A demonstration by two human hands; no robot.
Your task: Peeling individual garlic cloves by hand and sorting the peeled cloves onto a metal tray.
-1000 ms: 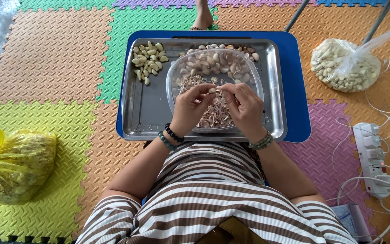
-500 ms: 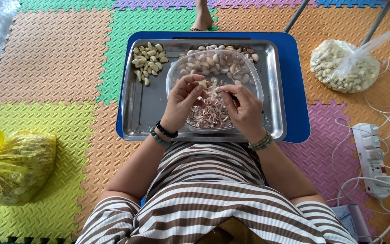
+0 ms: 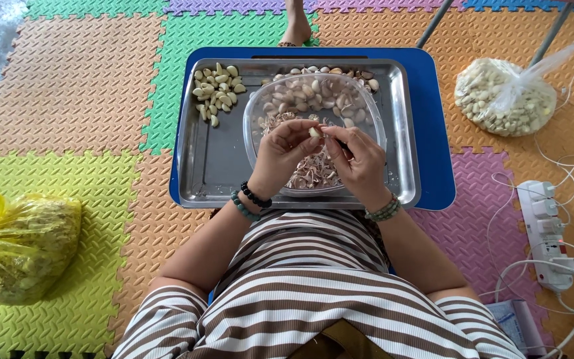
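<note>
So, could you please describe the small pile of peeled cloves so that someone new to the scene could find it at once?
Start at the steel tray on the blue board in front of the seated person. The pile of peeled cloves lies in the tray's far left corner, directly on the metal. Unlike the cloves and skins in the clear plastic bowl beside it, these are bare, smooth and pale yellow.

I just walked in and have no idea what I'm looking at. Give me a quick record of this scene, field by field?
Left hand: pinches a garlic clove with the right hand
Right hand: fingers on the same clove
Below the hands: clear plastic bowl with cloves and skins
Under the bowl: metal tray on a blue board
Tray's far left corner: pile of peeled cloves
Floor: coloured foam mats, yellow bag, clear bag of garlic, power strip
</note>
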